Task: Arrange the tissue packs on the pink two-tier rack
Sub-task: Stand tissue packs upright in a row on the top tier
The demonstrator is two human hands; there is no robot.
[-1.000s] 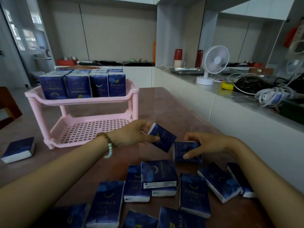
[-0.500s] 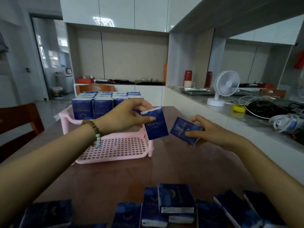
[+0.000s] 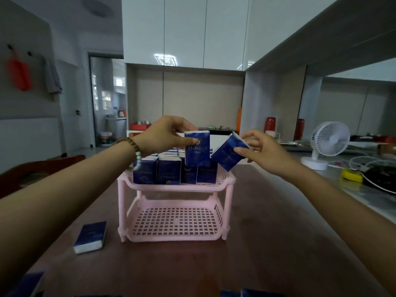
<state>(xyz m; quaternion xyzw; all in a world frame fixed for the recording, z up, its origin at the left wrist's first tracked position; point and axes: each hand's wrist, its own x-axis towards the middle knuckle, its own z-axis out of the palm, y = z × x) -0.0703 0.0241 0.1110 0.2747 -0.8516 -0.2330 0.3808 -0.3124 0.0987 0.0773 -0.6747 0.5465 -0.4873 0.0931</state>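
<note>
Blue upright pack: a dark blue rectangular tissue pack [image 3: 197, 148] was pinched at its top by the left hand [image 3: 166, 135], thumb on its front, upright above the top tier's front right.
Blue tilted pack: a second dark blue tissue pack [image 3: 229, 154] was gripped between thumb and fingers of the right hand [image 3: 264, 151], tilted, just beside the first (whether they touched, I could not tell).
Wrist: a brown and pale green bead bracelet [image 3: 135, 152] circled the left wrist.
Rack: the pink two-tier plastic rack [image 3: 177, 211] stood on the brown table [image 3: 267, 232]; rows of upright blue packs [image 3: 169, 173] filled the top tier, and the perforated lower tier was bare.
Table: one flat blue pack [image 3: 91, 237] lay left of the rack.
Counter: a white desk fan [image 3: 327, 144] stood at the right.
</note>
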